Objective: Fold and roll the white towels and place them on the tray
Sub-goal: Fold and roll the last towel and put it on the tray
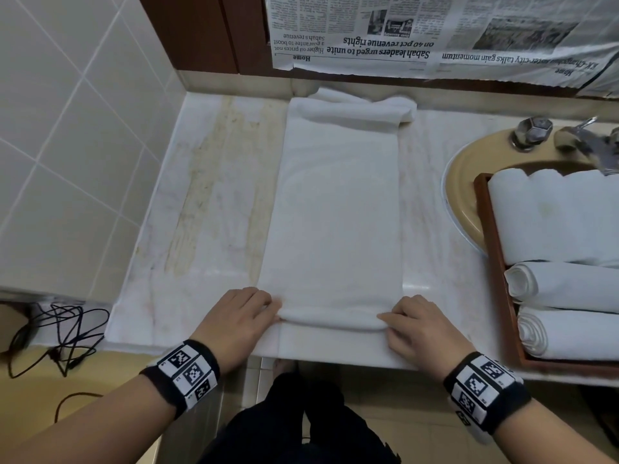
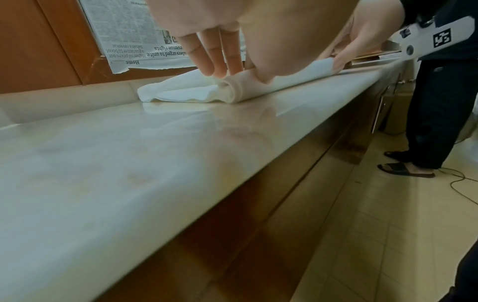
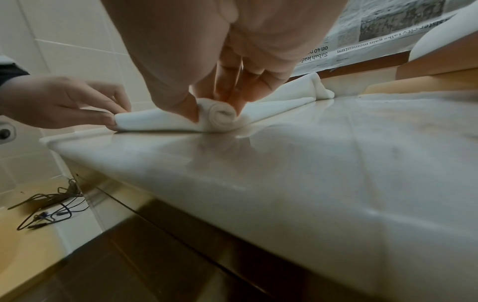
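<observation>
A long white towel (image 1: 335, 209) lies folded in a strip on the marble counter (image 1: 207, 202), running away from me. Its near end is curled into a small tight roll (image 1: 331, 321), whose spiral end shows in the right wrist view (image 3: 222, 114). My left hand (image 1: 239, 318) pinches the roll's left end (image 2: 232, 87), thumb behind and fingers in front. My right hand (image 1: 418, 326) pinches the right end the same way. The wooden tray (image 1: 495, 262) at the right holds several rolled white towels (image 1: 569, 286). The strip's far end (image 1: 351, 107) is bunched against the wall.
A tan sink basin (image 1: 469, 182) with chrome taps (image 1: 532, 132) sits under the tray's far end. Newspaper (image 1: 402, 31) covers the wall behind. Black cables (image 1: 63, 333) lie on the floor at the left. White tiles (image 1: 60, 128) form the left wall.
</observation>
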`<control>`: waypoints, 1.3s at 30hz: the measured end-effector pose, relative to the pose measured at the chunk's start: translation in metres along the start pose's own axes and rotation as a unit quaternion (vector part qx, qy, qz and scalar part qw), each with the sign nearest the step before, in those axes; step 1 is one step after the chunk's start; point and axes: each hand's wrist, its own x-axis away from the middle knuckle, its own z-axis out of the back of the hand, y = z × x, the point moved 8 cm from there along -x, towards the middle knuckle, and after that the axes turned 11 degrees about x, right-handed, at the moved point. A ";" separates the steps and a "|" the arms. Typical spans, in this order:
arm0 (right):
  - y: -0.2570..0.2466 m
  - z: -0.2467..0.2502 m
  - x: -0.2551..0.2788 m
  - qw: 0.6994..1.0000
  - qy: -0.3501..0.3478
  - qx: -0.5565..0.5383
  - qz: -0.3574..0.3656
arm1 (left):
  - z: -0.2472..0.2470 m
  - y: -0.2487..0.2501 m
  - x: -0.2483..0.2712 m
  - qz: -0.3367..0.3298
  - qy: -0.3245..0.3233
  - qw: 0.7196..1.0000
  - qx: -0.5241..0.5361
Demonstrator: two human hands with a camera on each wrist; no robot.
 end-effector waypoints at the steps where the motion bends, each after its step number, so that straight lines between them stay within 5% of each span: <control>1: 0.000 0.001 0.000 1.000 -0.008 -0.013 0.002 | 0.001 -0.002 -0.002 -0.001 -0.003 1.000 0.006; 10: 0.026 -0.004 -0.008 0.980 -0.162 -0.092 -0.075 | 0.002 -0.028 -0.024 0.039 -0.099 0.991 0.076; 14: 0.031 0.003 -0.019 0.959 -0.213 -0.125 -0.136 | 0.003 -0.048 -0.037 0.193 -0.226 0.946 0.128; 18: 0.032 0.007 -0.028 0.951 -0.228 -0.139 -0.156 | 0.013 -0.062 -0.049 0.295 -0.207 0.915 0.180; 23: 0.036 0.009 -0.023 0.966 -0.165 -0.111 -0.163 | 0.017 -0.046 -0.056 0.246 -0.144 0.949 0.133; 27: 0.016 0.012 -0.021 0.993 -0.081 -0.017 -0.079 | 0.012 -0.021 -0.042 0.149 -0.075 0.985 0.035; 39: 0.006 0.006 -0.017 0.998 -0.019 0.028 -0.055 | -0.001 -0.004 -0.017 0.085 -0.006 0.996 -0.002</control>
